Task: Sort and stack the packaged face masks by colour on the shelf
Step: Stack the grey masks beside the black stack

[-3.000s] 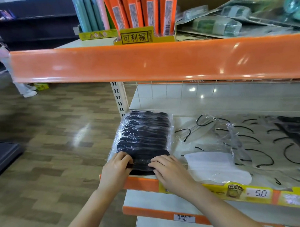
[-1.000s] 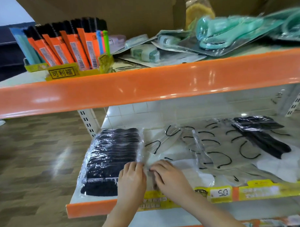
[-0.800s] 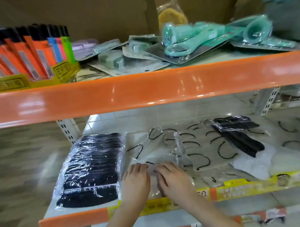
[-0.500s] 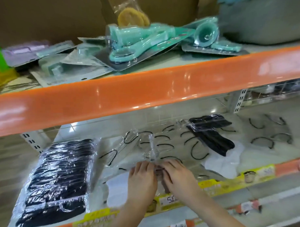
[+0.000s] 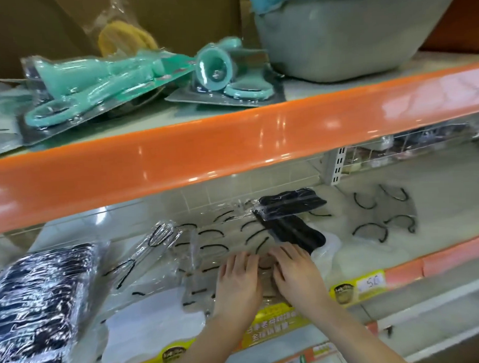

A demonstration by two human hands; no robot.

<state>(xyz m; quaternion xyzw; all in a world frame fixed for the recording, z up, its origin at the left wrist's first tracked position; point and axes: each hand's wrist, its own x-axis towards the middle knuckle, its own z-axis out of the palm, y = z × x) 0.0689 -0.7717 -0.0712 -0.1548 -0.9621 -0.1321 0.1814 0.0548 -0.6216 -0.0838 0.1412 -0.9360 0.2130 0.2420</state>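
Your way onto the lower shelf (image 5: 450, 190) ran under the orange beam (image 5: 232, 154) crossing the middle of the frame. Loose white masks (image 5: 207, 236) covered the centre, black packs (image 5: 288, 217) lay just beyond your hands, and the black stack (image 5: 38, 297) blocked the lower left. Bare shelf showed at right, behind more masks (image 5: 383, 217).

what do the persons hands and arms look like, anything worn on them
Both the left hand and the right hand are bare: no gloves, rings, watch or bracelets visible. The forearms are uncovered too, with no sleeve in view. Nails look short and unpainted.
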